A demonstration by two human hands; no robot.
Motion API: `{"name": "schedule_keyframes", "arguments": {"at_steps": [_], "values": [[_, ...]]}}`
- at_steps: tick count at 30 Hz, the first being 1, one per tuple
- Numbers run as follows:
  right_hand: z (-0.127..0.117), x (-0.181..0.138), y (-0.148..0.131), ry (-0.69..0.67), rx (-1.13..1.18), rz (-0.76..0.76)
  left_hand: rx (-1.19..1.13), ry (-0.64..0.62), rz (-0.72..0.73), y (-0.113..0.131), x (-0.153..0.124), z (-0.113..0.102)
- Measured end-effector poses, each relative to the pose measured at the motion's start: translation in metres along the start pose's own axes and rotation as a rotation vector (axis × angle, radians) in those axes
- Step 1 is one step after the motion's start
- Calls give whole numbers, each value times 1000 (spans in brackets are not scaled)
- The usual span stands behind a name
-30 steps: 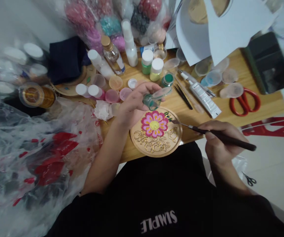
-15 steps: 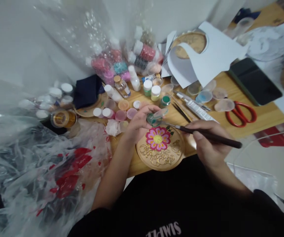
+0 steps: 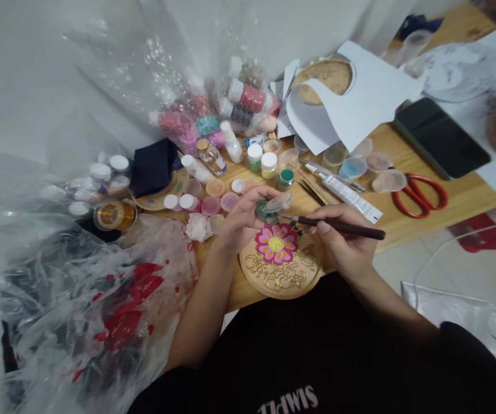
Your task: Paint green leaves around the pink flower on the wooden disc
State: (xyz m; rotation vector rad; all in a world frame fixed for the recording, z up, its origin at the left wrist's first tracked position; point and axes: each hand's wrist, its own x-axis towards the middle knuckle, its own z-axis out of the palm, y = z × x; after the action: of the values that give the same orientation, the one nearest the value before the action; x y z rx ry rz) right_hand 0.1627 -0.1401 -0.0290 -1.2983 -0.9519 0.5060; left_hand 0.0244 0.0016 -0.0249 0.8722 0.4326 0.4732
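Note:
My left hand is closed around a small clear cup with green paint in it and its lid flipped up. In my right hand is a dark-handled tool with a thin metal shank. Its tip points left at the cup's opening; I cannot make out the very tip. Below both hands lies a round leather-coloured disc, with a pink flower with a yellow centre, dark green leaves at its upper right and gold outlined scrolls underneath.
An uncapped green paint jar stands beyond my hands, near thin brushes and a white tube. Red-handled scissors and a phone lie right. Crumpled plastic bags fill the left; paper sheets lie behind.
My right hand has moved left with the tool, bringing its shank closer to the cup. My left hand still holds the cup in about the same place. The view has shifted slightly.

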Motion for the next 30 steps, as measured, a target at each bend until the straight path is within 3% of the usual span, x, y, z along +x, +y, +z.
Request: {"name": "schedule_keyframes", "arguments": {"at_steps": [5, 14, 22, 30], "values": [[4, 0, 2, 45, 131, 87, -22, -34, -3, 3, 1, 2], [1, 5, 5, 78, 312, 112, -44, -18, 19, 1, 1, -1], [-5, 4, 5, 108, 323, 96, -26, -36, 31, 0, 2, 2], [-34, -19, -5, 238, 196, 65, -32, -29, 41, -2, 5, -2]]}}
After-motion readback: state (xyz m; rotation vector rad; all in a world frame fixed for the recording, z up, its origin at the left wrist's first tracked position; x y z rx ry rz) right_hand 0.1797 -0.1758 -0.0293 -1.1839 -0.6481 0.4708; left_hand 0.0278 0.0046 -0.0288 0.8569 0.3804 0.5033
